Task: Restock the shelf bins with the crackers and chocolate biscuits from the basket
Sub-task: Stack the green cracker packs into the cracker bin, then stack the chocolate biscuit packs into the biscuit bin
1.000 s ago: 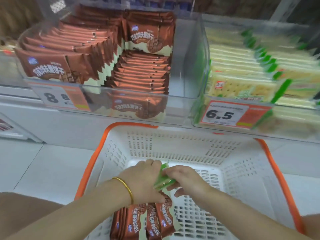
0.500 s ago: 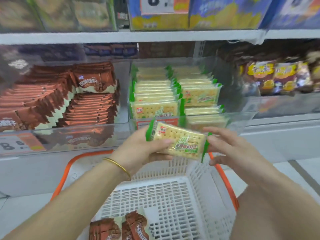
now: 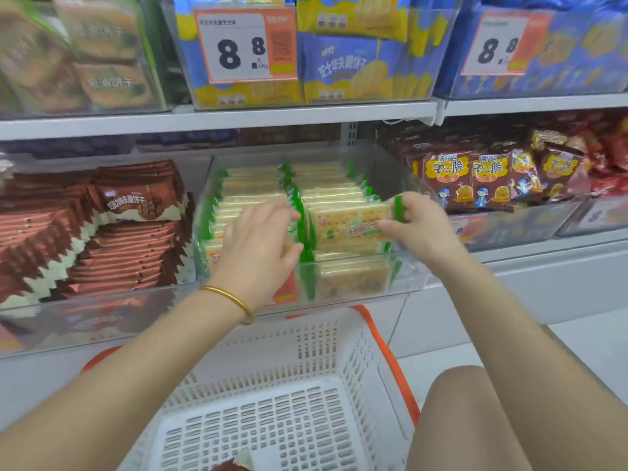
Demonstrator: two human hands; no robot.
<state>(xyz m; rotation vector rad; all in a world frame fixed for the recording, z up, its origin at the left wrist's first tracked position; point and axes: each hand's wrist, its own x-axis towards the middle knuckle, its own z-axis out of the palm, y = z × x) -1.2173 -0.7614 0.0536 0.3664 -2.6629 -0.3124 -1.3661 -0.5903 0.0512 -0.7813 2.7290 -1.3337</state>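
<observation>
Green-ended cracker pack (image 3: 346,222), pinched by my right hand (image 3: 419,229), left hand (image 3: 258,239) spread alongside, risked sliding off the crowded bin (image 3: 409,271).

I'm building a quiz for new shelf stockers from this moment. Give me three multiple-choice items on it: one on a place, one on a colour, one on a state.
1. Where is the held cracker pack?
A. On the floor
B. Over the right row in the clear cracker bin
C. On the top shelf

2. What colour is the rim of the basket?
A. Orange
B. Blue
C. Black

3. What is the right hand doing?
A. Hanging empty
B. Pressing a price tag
C. Pinching the pack's green end

Answers:
1 B: the pack sits just above the bin's right stack of crackers.
2 A: orange edging frames the white basket.
3 C: its fingers close on the green end at the pack's right side.
</observation>
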